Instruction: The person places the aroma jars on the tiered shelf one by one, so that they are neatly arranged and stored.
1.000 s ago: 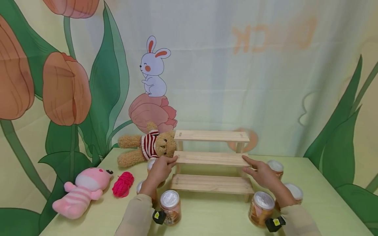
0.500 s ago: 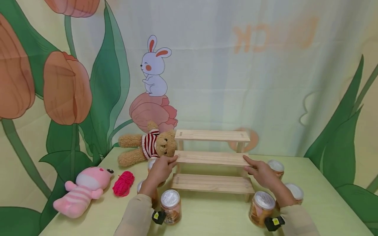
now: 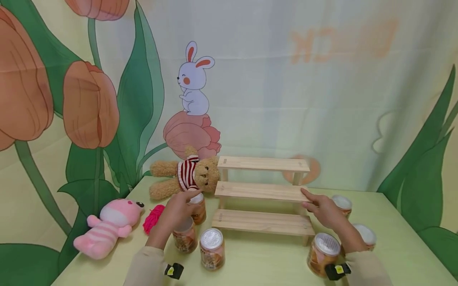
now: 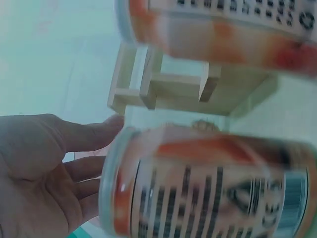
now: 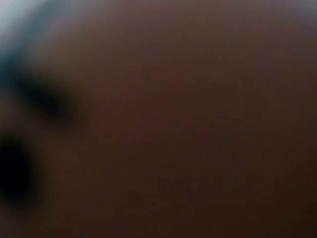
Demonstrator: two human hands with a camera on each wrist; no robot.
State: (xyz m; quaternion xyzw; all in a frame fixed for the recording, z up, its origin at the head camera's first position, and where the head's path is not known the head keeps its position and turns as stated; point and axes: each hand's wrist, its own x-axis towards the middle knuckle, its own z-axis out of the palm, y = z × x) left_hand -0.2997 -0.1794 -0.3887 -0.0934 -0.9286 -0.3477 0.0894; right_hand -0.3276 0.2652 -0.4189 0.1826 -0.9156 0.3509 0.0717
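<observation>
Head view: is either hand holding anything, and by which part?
Right hand touches the pale wooden three-step shelf at its middle step's right end. Left hand rests open beside the orange-labelled jars, holding nothing.

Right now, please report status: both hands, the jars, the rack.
Left hand open beside a jar. Right hand touches wooden rack, middle shelf end. Shelves hold nothing.

Soft, even, bright head view — left wrist close-up blurred, right wrist dark — wholly unfocused.

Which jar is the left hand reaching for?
The back jar of the three left of the rack, in front of the teddy bear; the left hand touches its top.
</observation>
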